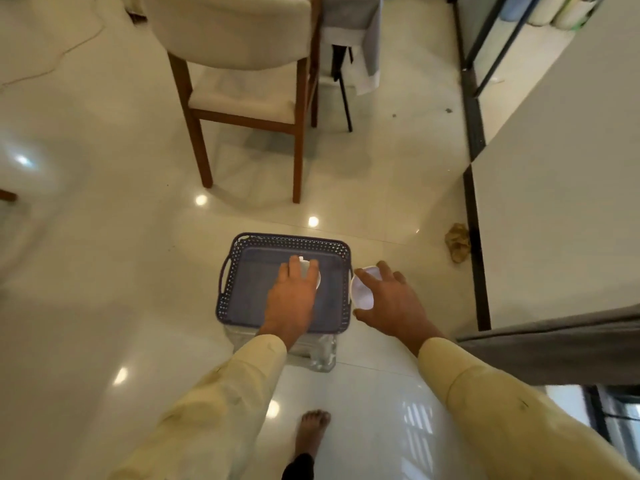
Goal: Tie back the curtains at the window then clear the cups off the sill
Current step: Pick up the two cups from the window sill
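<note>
grip, left: the left hand [291,299] reaches palm down and its fingers curl over the left cup [309,271], a small white one mostly hidden under the hand.
grip, right: the right hand [391,306] holds the right cup [362,289], also white, with the thumb on its near side and the fingers spread over its far side; the cup is tilted, its open mouth facing left.
left cup place: over the inside of the basket [242,251], towards its far right part; whether it touches the bottom cannot be told.
right cup place: outside the basket, just beside its right wall and above the floor [104,237].
basket: grey-blue, perforated walls, a handle at each side, resting on a clear plastic stand [318,355].
curtain [554,351]: grey cloth at the near right edge, next to a white wall.
chair [242,64]: wooden legs, cream cushions, far beyond the basket.
crumpled brown scrap [458,242]: on the floor to the right, against the dark skirting.
person: pale yellow sleeves on both arms; one bare foot [311,431] on the glossy tiles, near the bottom edge.
</note>
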